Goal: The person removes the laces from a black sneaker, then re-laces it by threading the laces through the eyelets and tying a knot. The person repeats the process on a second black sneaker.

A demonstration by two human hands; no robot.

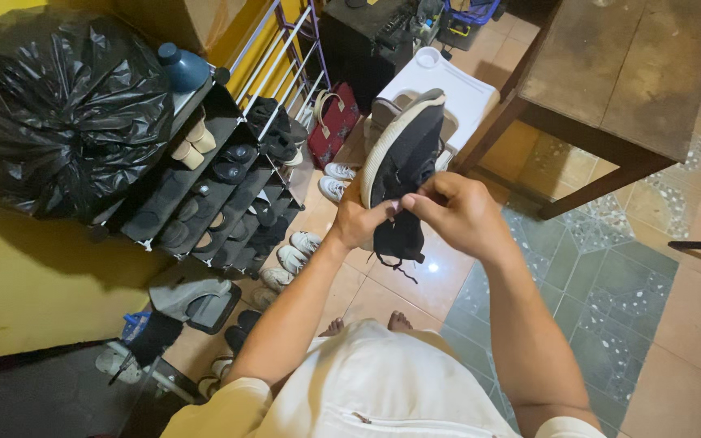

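Currently: black sneaker (403, 162) held up at chest height above the tiled floor (610, 300), pale sole facing left | left hand (359, 221) fingers clamped on its side | right hand (456, 212) fingers pinched together at the lace area | advice: keep the shoe braced steady, work the lace with small pulls | shoe rack (221, 203) well apart at left

The shoe (403, 166) I hold is black with a pale grey-white sole. At far left sits a glossy black bag (62, 109) against my yellow wall (26, 284); the floor (610, 316) alternates orange and speckled grey-green tiles.
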